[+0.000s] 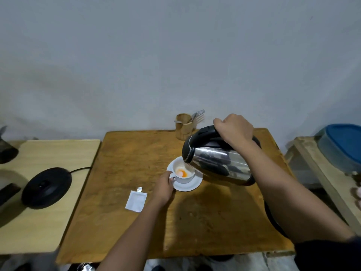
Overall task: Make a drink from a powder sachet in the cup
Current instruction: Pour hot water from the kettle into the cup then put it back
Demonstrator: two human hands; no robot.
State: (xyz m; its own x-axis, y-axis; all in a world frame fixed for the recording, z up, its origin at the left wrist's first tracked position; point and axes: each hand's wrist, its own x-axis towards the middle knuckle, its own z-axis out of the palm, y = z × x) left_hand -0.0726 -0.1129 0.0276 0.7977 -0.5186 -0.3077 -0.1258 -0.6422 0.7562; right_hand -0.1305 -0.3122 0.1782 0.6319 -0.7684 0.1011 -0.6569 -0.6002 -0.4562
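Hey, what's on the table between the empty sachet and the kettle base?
Nothing: the head view shows only bare wooden table between the sachet and kettle base.

White cup [182, 174] on saucer [192, 185] (orange powder inside); torn sachet [136, 201] nearby.

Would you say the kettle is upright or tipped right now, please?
Tipped: the right hand tilts the kettle, spout down over the cup.

The right hand [233, 130] tips the shiny kettle [216, 161] over the white cup [182, 174], and the left hand [163, 187] holds the cup's handle.
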